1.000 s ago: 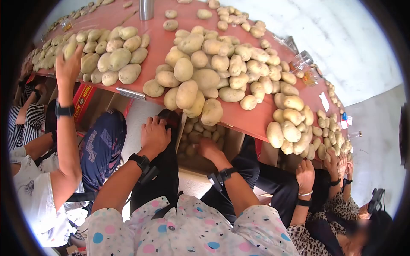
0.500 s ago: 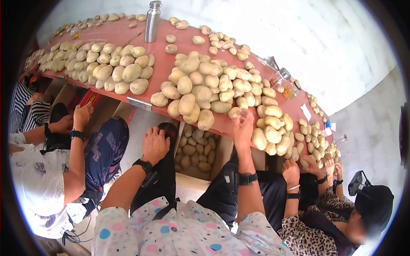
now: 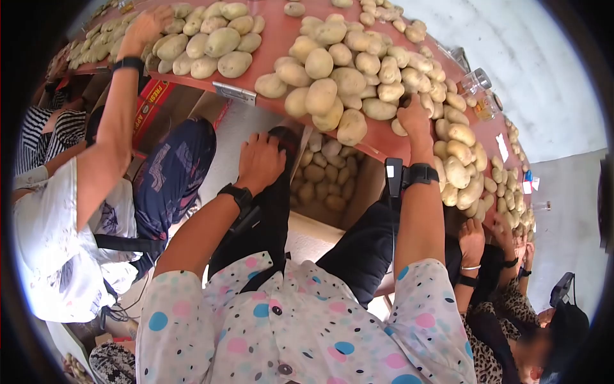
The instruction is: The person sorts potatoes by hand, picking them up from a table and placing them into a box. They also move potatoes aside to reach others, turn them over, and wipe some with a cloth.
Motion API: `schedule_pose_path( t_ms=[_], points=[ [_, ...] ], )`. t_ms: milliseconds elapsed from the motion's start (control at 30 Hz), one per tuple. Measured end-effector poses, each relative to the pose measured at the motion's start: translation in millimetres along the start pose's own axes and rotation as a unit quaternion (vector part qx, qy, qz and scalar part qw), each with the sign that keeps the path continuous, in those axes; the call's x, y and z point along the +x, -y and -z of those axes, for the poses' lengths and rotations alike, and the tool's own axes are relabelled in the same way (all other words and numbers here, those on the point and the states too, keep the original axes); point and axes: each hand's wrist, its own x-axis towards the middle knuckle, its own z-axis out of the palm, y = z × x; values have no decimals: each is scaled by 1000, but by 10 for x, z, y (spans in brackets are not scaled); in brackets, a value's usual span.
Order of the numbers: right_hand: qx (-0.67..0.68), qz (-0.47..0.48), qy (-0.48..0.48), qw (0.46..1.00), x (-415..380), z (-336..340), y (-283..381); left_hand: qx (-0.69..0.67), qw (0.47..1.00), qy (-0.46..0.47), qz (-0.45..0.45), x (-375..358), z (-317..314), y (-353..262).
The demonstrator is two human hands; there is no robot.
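My right hand [image 3: 416,119] reaches onto the table edge, among the potatoes. Its fingers are bent and close together, and whatever is in them is hidden. A single potato [image 3: 399,127] lies just left of that hand, beside a large heap of potatoes [image 3: 348,82]. More potatoes [image 3: 462,153] are piled to its right. My left hand [image 3: 262,161] rests palm down on my dark-trousered knee, fingers laid out, holding nothing. Below the table, between my legs, an open box [image 3: 358,208] contains many potatoes [image 3: 323,174].
The red table [image 3: 281,115] has a metal plate [image 3: 234,93] on its front edge. Glass jars [image 3: 474,82] stand at the back right. On the left, a co-worker's hand [image 3: 148,24] is over another potato heap [image 3: 222,42]. On the right, another person's hand [image 3: 472,242] is near the table.
The view has shifted, so the table sits higher and further right. My right hand has gone from loosely spread to bent at the potatoes. The left co-worker's arm has reached up onto the heap.
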Motion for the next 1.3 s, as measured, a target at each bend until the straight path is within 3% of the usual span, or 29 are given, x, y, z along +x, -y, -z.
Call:
schedule_pose_path(
  t_ms=[167, 300, 467, 567, 700, 767, 900, 967, 1033, 1100, 1133, 1200, 1233, 1267, 1300],
  points=[
    [-120, 3, -28, 992, -379, 112, 296, 8, 999, 44, 16, 24, 30, -15],
    [-97, -13, -17, 995, -552, 147, 270, 13, 998, 56, 26, 15, 47, -24],
    [-44, 37, -88, 994, -722, 72, 18, 15, 1000, 12, 13, 9, -23, -5],
    [-91, 43, -74, 992, -954, 78, 25, 4, 1000, 4, 8, -6, -10, -7],
    [-46, 57, -65, 995, -1091, 93, -49, -9, 1000, -5, 4, -9, 16, -14],
    [33, 183, -110, 976, -1219, 60, -166, -9, 1000, -4, 5, 1, -24, -7],
    [136, 256, -111, 951, -1816, -73, -60, 0, 1000, 13, 3, 25, -29, 19],
    [226, 267, -74, 934, -1907, -228, -123, 1, 1000, 12, 0, 31, -15, -2],
    [232, 274, -25, 933, -1981, -393, -126, 4, 1000, 8, 1, 38, -8, -2],
    [166, 236, 121, 950, -1965, -585, -208, -6, 1000, 6, 5, 24, -14, 12],
    [166, 234, 123, 950, -1951, -740, -295, -5, 1000, 9, 5, 16, -14, 11],
    [-30, 192, 197, 961, -1838, -1111, -490, -11, 1000, 10, 12, 33, -6, 10],
    [-30, 192, 199, 960, -1768, -1283, -597, -11, 1000, 11, 13, 35, -10, 11],
    [190, 59, 283, 938, -1695, -1445, -705, -11, 1000, 12, 14, 34, -17, 12],
    [396, -81, 345, 847, -1657, -1488, -714, -10, 1000, 14, 13, 31, -21, 20]
  ],
)
